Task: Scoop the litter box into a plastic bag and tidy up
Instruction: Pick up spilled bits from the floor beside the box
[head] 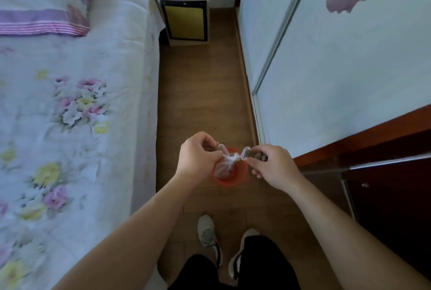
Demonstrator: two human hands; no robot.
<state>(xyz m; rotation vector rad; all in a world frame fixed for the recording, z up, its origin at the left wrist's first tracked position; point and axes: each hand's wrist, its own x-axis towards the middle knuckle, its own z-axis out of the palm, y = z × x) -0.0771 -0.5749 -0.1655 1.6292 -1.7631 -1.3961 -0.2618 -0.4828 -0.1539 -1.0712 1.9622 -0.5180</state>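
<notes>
orange bin (229,181), floral bedsheet (70,108), striped pillow (42,7)

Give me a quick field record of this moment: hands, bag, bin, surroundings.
left hand: pinching one end of the bag's top
right hand: pinching the other end of the bag's top
plastic bag: small, clear, hanging between the hands over the bin, top pulled apart sideways
bin: orange, round, on the wooden floor
bed: left of the person, floral sheet
wardrobe door: right side
litter box: not in view
</notes>
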